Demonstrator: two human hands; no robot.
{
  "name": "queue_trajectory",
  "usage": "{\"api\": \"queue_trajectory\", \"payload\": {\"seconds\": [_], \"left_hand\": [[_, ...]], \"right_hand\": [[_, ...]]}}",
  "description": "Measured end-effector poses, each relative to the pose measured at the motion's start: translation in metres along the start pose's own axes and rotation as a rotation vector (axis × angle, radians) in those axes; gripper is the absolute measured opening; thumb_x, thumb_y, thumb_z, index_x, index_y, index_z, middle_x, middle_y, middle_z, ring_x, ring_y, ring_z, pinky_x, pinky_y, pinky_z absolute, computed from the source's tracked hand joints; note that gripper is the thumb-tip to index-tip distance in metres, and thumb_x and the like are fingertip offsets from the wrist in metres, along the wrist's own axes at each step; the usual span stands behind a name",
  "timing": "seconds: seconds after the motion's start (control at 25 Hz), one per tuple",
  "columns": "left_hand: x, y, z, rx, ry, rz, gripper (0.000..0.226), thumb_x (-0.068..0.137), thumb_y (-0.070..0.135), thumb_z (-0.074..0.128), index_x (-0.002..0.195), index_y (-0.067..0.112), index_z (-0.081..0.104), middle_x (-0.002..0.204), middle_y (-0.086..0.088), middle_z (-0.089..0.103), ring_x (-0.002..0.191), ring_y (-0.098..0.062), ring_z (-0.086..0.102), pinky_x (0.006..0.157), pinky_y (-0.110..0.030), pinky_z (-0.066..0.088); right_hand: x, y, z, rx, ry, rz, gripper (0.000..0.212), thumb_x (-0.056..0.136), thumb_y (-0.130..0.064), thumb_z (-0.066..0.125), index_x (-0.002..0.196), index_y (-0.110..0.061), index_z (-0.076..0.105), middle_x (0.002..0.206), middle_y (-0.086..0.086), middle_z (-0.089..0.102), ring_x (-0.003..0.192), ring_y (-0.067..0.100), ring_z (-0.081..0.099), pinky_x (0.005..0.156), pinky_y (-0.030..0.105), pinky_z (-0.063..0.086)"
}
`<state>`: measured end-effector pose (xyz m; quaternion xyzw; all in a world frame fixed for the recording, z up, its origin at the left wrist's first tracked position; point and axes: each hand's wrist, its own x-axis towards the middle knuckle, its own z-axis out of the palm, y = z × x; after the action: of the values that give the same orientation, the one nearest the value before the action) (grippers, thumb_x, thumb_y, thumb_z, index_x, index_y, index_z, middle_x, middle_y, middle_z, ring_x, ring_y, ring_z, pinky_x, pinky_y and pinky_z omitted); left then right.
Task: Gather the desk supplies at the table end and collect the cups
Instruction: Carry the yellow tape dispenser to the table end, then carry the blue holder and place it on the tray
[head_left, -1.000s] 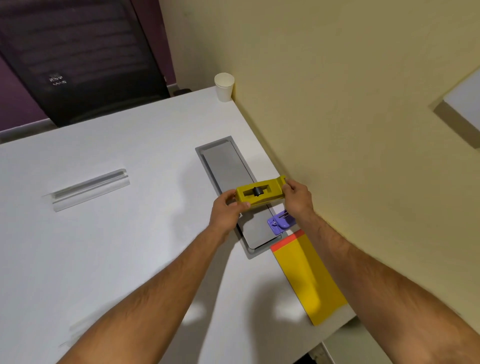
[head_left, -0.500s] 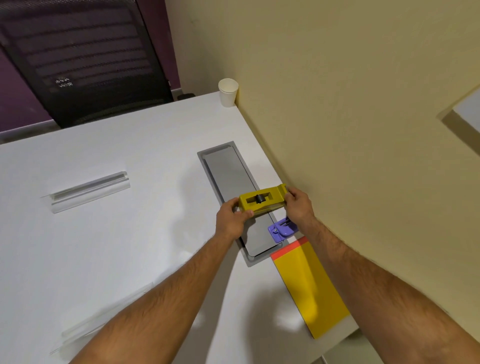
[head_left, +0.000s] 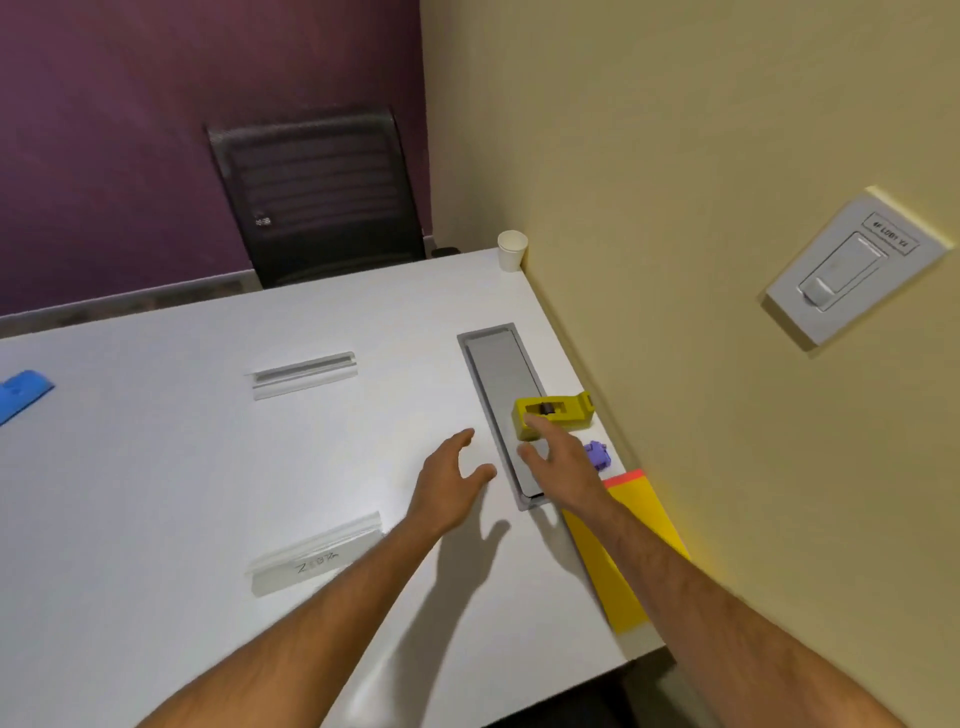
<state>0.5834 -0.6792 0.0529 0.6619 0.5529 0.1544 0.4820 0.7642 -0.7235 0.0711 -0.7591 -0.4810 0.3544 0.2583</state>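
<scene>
1. left hand (head_left: 451, 475): fingers spread wide, holding nothing, hovering over the white table (head_left: 218, 467) just beside the grey cable hatch (head_left: 501, 374).
2. right hand (head_left: 558, 460): fingers loosely spread, empty; fingertips overlap the near end of the yellow tape dispenser (head_left: 553, 413), but whether they touch it cannot be told.
3. tape dispenser: resting half on the hatch lid, half on the table strip by the yellow wall. its long axis runs across the hatch, toward the wall, with the cutter end pointing at the wall.
4. nearby supplies: purple stapler (head_left: 597, 456) and yellow folder (head_left: 631, 551) lie close along the wall; the paper cup (head_left: 512, 250) stands at the far corner, well apart.
5. risks (judgement): a careless reach could nudge the dispenser off the lid edge or knock the stapler; a hurried grab could tip the light cup.
</scene>
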Motion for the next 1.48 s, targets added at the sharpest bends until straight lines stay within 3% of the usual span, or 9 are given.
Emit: {"api": "queue_trajectory", "payload": {"seconds": [0.16,0.28,0.4,0.68,0.92,1.12,1.28,1.48], "left_hand": [[-0.081,-0.015,-0.050,0.024,0.093,0.022,0.067,0.092,0.039,0.067,0.151,0.021,0.040,0.154,0.006,0.045,0.141,-0.013,0.041,0.112,-0.024,0.030],[-0.137,-0.030,-0.092,-0.006,0.187,0.011,0.066,0.093,0.042,0.065,0.151,0.025,0.039,0.154,0.009,0.043,0.142,-0.011,0.039,0.113,-0.025,0.030],[-0.191,-0.051,-0.132,-0.031,0.288,0.004,0.066,0.094,0.044,0.064,0.151,0.026,0.037,0.154,0.011,0.042,0.142,-0.008,0.038,0.112,-0.022,0.028],[-0.335,-0.135,-0.226,-0.063,0.479,-0.058,0.062,0.096,0.043,0.061,0.151,0.034,0.035,0.157,0.012,0.038,0.144,-0.012,0.037,0.114,-0.028,0.032],[-0.462,-0.212,-0.305,-0.120,0.581,-0.127,0.066,0.094,0.052,0.058,0.152,0.042,0.029,0.162,0.013,0.029,0.147,-0.016,0.033,0.115,-0.037,0.034],[-0.561,-0.283,-0.370,-0.161,0.719,-0.208,0.065,0.095,0.052,0.057,0.152,0.041,0.030,0.161,0.013,0.032,0.148,-0.017,0.032,0.118,-0.044,0.034],[-0.606,-0.341,-0.430,-0.214,0.830,-0.296,0.070,0.094,0.053,0.058,0.155,0.039,0.027,0.160,0.013,0.033,0.147,-0.014,0.033,0.118,-0.044,0.035],[-0.633,-0.404,-0.512,-0.180,0.911,-0.347,0.071,0.095,0.055,0.056,0.156,0.035,0.026,0.161,0.011,0.032,0.148,-0.011,0.028,0.119,-0.041,0.032]], "right_hand": [[-0.051,-0.055,0.025,-0.099,-0.129,-0.189,0.053,0.098,-0.041,0.053,0.148,-0.031,0.039,0.157,-0.004,0.037,0.148,0.012,0.026,0.120,0.039,0.026],[-0.093,-0.106,0.050,-0.195,-0.218,-0.351,0.055,0.099,-0.045,0.048,0.151,-0.034,0.034,0.159,-0.012,0.031,0.150,0.004,0.014,0.118,0.028,0.020],[-0.135,-0.151,0.084,-0.259,-0.272,-0.514,0.055,0.101,-0.045,0.045,0.152,-0.032,0.031,0.160,-0.016,0.028,0.148,-0.003,0.009,0.118,0.026,0.020],[-0.243,-0.237,0.200,-0.312,-0.338,-0.704,0.065,0.101,-0.053,0.037,0.157,-0.031,0.015,0.164,-0.014,0.016,0.152,0.003,0.006,0.120,0.027,0.014],[-0.343,-0.305,0.318,-0.311,-0.412,-0.783,0.070,0.096,-0.062,0.032,0.156,-0.034,0.012,0.165,-0.010,0.013,0.153,0.010,0.008,0.123,0.036,0.017],[-0.408,-0.360,0.423,-0.335,-0.528,-0.876,0.074,0.091,-0.067,0.029,0.156,-0.037,0.010,0.166,-0.011,0.010,0.153,0.011,0.008,0.122,0.036,0.015],[-0.430,-0.409,0.499,-0.337,-0.616,-0.925,0.070,0.095,-0.061,0.034,0.156,-0.035,0.013,0.166,-0.010,0.010,0.153,0.011,0.008,0.117,0.027,0.011],[-0.437,-0.481,0.605,-0.308,-0.742,-1.008,0.071,0.094,-0.062,0.034,0.156,-0.033,0.015,0.166,-0.006,0.009,0.154,0.015,0.005,0.123,0.039,0.013]]}}
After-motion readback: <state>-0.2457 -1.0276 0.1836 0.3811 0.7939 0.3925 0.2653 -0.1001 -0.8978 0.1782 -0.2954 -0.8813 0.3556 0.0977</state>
